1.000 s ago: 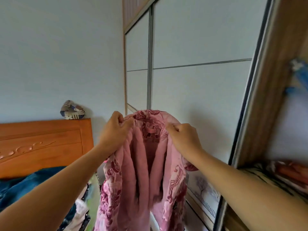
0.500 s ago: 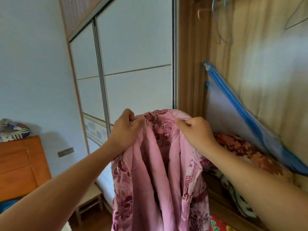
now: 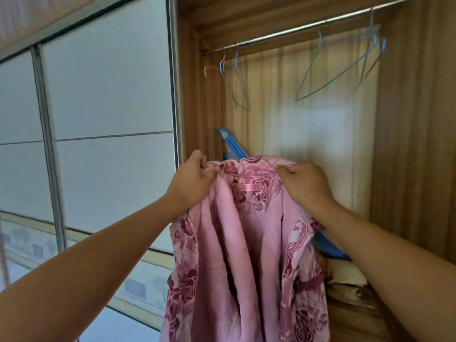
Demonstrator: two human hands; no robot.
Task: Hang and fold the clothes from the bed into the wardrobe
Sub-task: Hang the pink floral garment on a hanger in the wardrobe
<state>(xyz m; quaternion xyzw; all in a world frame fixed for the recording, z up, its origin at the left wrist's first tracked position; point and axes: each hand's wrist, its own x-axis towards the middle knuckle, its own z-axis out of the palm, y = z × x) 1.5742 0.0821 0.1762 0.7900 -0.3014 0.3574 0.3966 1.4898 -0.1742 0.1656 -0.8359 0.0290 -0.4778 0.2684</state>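
Robe (image 3: pixel 246 255) carried to open wardrobe (image 3: pixel 407 144), hangers (image 3: pixel 333 76) on rail (image 3: pixel 296 28), left hand (image 3: pixel 190 183) and right hand (image 3: pixel 306 186) pinching collar (image 3: pixel 246 169)

Both your arms are extended forward and raised; your left hand (image 3: pixel 191 180) and right hand (image 3: pixel 306 185) are each clenched, knuckles up

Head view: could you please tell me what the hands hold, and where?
The left hand and right hand grip the pink robe at either side of its collar.
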